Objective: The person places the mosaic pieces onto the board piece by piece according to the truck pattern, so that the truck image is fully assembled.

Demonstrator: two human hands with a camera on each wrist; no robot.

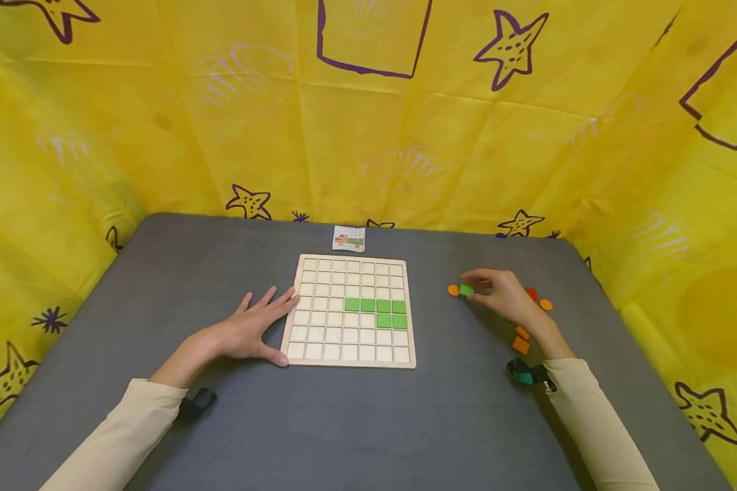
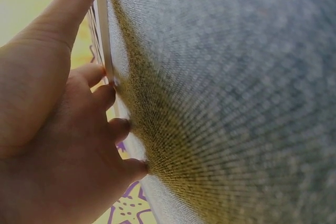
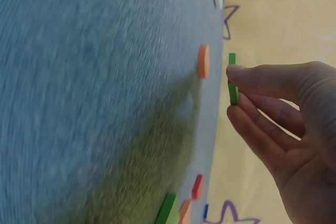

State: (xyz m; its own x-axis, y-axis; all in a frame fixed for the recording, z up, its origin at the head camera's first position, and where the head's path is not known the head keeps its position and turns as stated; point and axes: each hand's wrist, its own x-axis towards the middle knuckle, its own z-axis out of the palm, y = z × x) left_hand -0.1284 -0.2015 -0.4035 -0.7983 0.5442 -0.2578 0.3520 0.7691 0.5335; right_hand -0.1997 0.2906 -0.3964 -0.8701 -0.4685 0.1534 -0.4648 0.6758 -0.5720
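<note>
My right hand (image 1: 505, 294) pinches a green square tile (image 3: 233, 85) between thumb and fingertips, raised off the table in the right wrist view. Just left of it lies a round orange piece (image 1: 453, 290). At the left edge of a wooden grid board (image 1: 348, 363), my left hand (image 1: 248, 332) rests with fingers spread, thumb and fingertips touching the frame and tabletop. Several green tiles (image 1: 368, 305) sit in the board's right-hand cells, in two rows. The other cells hold no tiles.
A small picture card (image 1: 349, 239) lies behind the board. Around my right hand are a red piece (image 1: 531, 294), another round orange piece (image 1: 546, 305), orange pieces (image 1: 521, 346) and a loose green piece (image 3: 167, 209). Yellow patterned cloth (image 1: 368, 136) hangs around the grey table (image 1: 368, 429).
</note>
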